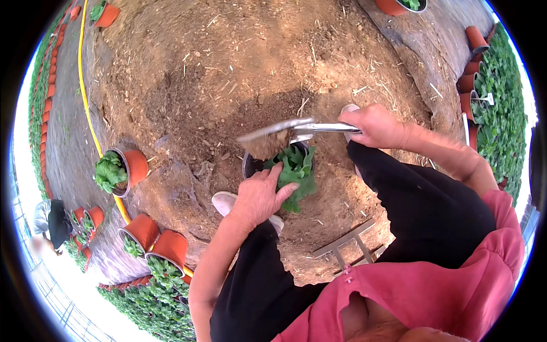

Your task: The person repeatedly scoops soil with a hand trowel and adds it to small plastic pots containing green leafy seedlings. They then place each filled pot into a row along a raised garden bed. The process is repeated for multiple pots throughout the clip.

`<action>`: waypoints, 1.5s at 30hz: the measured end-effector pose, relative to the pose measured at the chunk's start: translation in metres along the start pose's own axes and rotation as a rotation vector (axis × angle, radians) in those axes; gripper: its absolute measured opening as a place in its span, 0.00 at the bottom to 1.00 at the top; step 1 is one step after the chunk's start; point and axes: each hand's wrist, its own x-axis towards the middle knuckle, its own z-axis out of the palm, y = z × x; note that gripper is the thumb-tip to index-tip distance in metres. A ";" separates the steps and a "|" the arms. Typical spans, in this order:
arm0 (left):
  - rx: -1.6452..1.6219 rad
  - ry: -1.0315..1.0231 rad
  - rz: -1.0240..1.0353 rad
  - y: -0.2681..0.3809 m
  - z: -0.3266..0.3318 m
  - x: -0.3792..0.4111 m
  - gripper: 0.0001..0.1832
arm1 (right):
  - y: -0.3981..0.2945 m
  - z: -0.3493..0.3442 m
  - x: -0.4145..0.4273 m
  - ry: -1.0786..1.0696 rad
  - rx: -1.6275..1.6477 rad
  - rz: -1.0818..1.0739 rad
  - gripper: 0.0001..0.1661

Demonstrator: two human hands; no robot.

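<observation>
In the head view, my right hand point(374, 127) grips the shiny metal handle of a hand trowel or scoop point(327, 128). Its blurred blade tilts above the left side of a dark-rimmed pot, with brown soil point(270, 143) at its lower edge. A green leafy plant point(301, 173) stands in that pot point(246, 166) between my feet. My left hand point(261, 192) rests against the leaves, thumb and fingers spread, and seems to press them aside. The blade, leaves and hand hide much of the pot's inside.
A potted plant point(136, 167) lies tipped by a yellow hose point(86, 102) at left. More orange pots point(171, 249) lie at lower left. Pot rows point(469, 81) line the right side. A wooden frame point(344, 239) is under me. Another person point(57, 224) bends at far left.
</observation>
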 end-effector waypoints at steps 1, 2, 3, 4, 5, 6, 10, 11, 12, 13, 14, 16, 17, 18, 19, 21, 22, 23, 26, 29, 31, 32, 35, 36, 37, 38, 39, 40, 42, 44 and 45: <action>-0.011 -0.020 -0.022 0.003 -0.001 -0.001 0.35 | 0.000 0.004 0.000 0.046 -0.042 -0.024 0.16; -0.012 -0.015 -0.021 0.004 0.001 -0.002 0.35 | 0.002 0.007 0.000 0.088 -0.055 -0.070 0.19; -0.013 -0.008 -0.023 0.006 0.002 -0.004 0.35 | 0.004 0.009 0.000 0.110 -0.050 -0.077 0.19; -0.013 -0.002 -0.026 0.006 0.002 -0.007 0.35 | 0.006 0.011 0.000 0.132 -0.046 -0.083 0.19; -0.018 0.001 -0.018 0.005 0.003 -0.009 0.35 | 0.008 0.012 -0.001 0.154 -0.041 -0.089 0.19; -0.022 0.004 -0.013 0.004 0.004 -0.011 0.35 | 0.012 0.015 -0.002 0.169 -0.010 -0.054 0.17; -0.060 -0.011 -0.013 0.003 -0.002 -0.012 0.34 | 0.063 0.038 -0.016 0.225 0.321 0.116 0.13; -0.077 -0.005 -0.020 0.002 -0.003 -0.014 0.34 | 0.080 0.042 -0.020 0.239 0.461 0.156 0.12; -0.100 0.005 -0.008 0.001 -0.002 -0.013 0.34 | 0.089 0.034 -0.030 0.180 0.578 0.337 0.11; -0.121 0.016 -0.003 0.000 -0.003 -0.014 0.34 | 0.097 0.024 -0.038 0.122 0.696 0.512 0.11; -0.127 0.031 0.007 -0.002 -0.003 -0.016 0.33 | 0.104 0.015 -0.046 0.062 0.815 0.687 0.11; -0.137 0.063 0.016 -0.005 -0.004 -0.023 0.33 | 0.125 0.005 -0.065 -0.014 0.961 0.840 0.11; -0.123 0.085 0.003 -0.005 -0.009 -0.030 0.32 | 0.135 0.004 -0.072 -0.058 1.037 0.910 0.10; -0.112 0.100 -0.005 -0.001 -0.020 -0.035 0.31 | 0.145 0.004 -0.081 -0.074 1.037 0.946 0.10; -0.104 0.112 0.006 -0.001 -0.026 -0.036 0.31 | 0.152 0.001 -0.095 -0.076 1.032 0.995 0.10; -0.142 0.167 -0.042 -0.009 -0.028 -0.043 0.28 | 0.160 0.001 -0.105 -0.094 1.025 1.033 0.10; -0.158 0.194 -0.073 -0.013 -0.031 -0.047 0.27 | 0.161 0.002 -0.103 -0.109 1.021 1.023 0.10; -0.131 0.115 -0.100 -0.017 -0.036 -0.048 0.25 | 0.164 0.003 -0.100 -0.123 1.016 1.015 0.09; -0.070 -0.088 -0.163 -0.022 -0.044 -0.053 0.19 | 0.164 0.015 -0.053 -0.168 0.952 0.897 0.10; -0.097 -0.340 -0.070 -0.028 -0.020 -0.054 0.20 | 0.133 0.021 0.027 0.019 1.037 0.876 0.12; -0.165 -0.399 0.049 -0.031 0.015 -0.052 0.23 | 0.130 0.021 0.050 0.078 1.098 0.866 0.15; -0.200 -0.429 0.102 -0.031 0.028 -0.051 0.25 | 0.128 0.025 0.056 0.094 1.123 0.863 0.16; -0.227 -0.485 0.173 -0.015 0.043 -0.037 0.32 | 0.126 0.031 0.052 0.174 1.086 0.811 0.19; -0.245 -0.437 0.245 -0.012 0.044 -0.032 0.37 | 0.127 0.032 0.043 0.210 1.051 0.790 0.20; -0.261 -0.421 0.245 -0.009 0.044 -0.028 0.38 | 0.129 0.031 0.036 0.218 0.996 0.777 0.20; -0.278 -0.406 0.244 -0.006 0.042 -0.023 0.39 | 0.131 0.030 0.028 0.226 0.941 0.764 0.21; -0.297 -0.392 0.240 -0.001 0.037 -0.018 0.39 | 0.132 0.031 0.020 0.229 0.889 0.751 0.21; -0.255 -0.451 0.203 0.004 0.029 -0.013 0.41 | 0.129 0.027 0.013 0.192 0.897 0.736 0.20; -0.349 -0.346 0.243 0.007 0.025 -0.014 0.42 | 0.122 0.013 0.000 0.114 0.918 0.696 0.19; -0.428 -0.255 0.280 0.006 0.026 -0.013 0.41 | 0.119 0.007 -0.015 0.051 0.915 0.610 0.18; -0.424 -0.219 0.276 0.006 0.023 -0.013 0.40 | 0.114 0.003 -0.020 0.023 0.912 0.566 0.17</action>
